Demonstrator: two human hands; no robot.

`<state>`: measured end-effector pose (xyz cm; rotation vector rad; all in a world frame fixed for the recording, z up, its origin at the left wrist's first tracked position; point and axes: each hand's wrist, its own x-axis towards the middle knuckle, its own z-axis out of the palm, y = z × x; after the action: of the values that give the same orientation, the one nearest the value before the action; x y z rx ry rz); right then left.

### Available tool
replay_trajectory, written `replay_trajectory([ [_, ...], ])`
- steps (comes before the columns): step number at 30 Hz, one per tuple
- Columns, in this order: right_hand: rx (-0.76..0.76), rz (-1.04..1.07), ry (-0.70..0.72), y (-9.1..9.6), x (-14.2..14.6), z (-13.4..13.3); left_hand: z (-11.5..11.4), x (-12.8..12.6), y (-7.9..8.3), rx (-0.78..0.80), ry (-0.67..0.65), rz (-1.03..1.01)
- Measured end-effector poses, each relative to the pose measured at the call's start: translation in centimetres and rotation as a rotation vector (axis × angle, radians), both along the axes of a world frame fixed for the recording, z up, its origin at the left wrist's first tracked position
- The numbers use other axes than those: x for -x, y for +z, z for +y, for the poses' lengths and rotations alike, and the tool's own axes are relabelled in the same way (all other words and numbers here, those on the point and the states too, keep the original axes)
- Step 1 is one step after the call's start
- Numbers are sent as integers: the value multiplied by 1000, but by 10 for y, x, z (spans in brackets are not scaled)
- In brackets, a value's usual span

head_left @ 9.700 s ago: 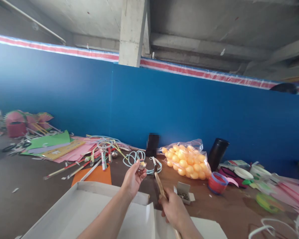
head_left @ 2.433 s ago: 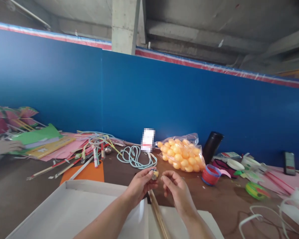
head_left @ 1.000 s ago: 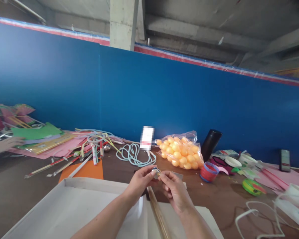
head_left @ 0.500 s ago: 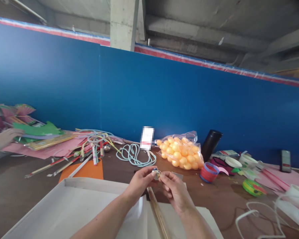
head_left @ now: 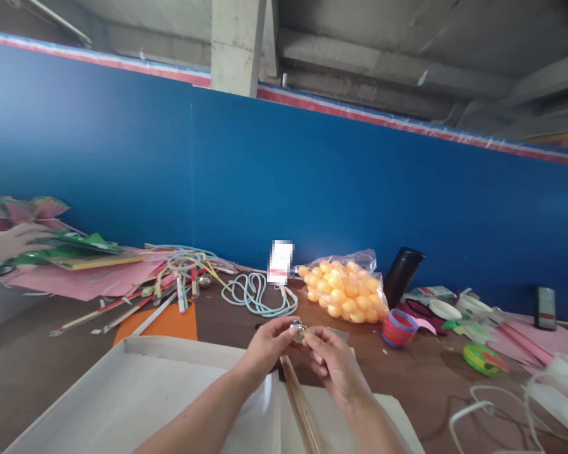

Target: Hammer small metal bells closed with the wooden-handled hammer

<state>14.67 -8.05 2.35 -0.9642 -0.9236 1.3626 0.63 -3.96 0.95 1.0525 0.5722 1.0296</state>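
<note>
Between my two hands is a small shiny silver ball (head_left: 297,329) that looks like a bell. My left hand (head_left: 271,340) pinches it from the left with thumb and fingers. From the right, my right hand (head_left: 329,354) closes thumb and forefinger at the ball's edge; any finer part there is too small to make out. Below the hands lies a wooden stick (head_left: 299,403), pointing towards me. A white box lid or tray (head_left: 184,349) sits under my left forearm, with white paper (head_left: 383,410) under the right one.
A bag of orange balls (head_left: 343,293), a coiled pale blue cord (head_left: 255,299) and a black bottle (head_left: 404,274) stand behind my hands. Rods (head_left: 101,312), pink paper and another silver ball (head_left: 205,280) lie left. Another person's hand (head_left: 16,243) is far left. Tape (head_left: 483,359) lies right.
Both my hands stay in place around the silver ball. At the far left, the other person's hand has moved slightly up and right over the green pieces, shifting them.
</note>
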Motion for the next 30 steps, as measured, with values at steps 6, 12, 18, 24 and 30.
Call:
replay_trajectory([
  [6, -19, -5, -16, -1, 1, 1, 0, 0, 0, 6, -7, 0],
  [12, -30, -24, -11, -3, 2, 2, -1, -1, 3, 18, 19, 4],
  [18, -19, -95, -23, -6, -1, 5, -1, -3, 4, 2, 46, -8],
  [24, -23, -184, -68, -9, -2, 6, -3, -3, 8, -10, 82, 50],
  [30, -7, -248, -98, -10, 0, 5, 1, -5, 2, -81, 125, 102],
])
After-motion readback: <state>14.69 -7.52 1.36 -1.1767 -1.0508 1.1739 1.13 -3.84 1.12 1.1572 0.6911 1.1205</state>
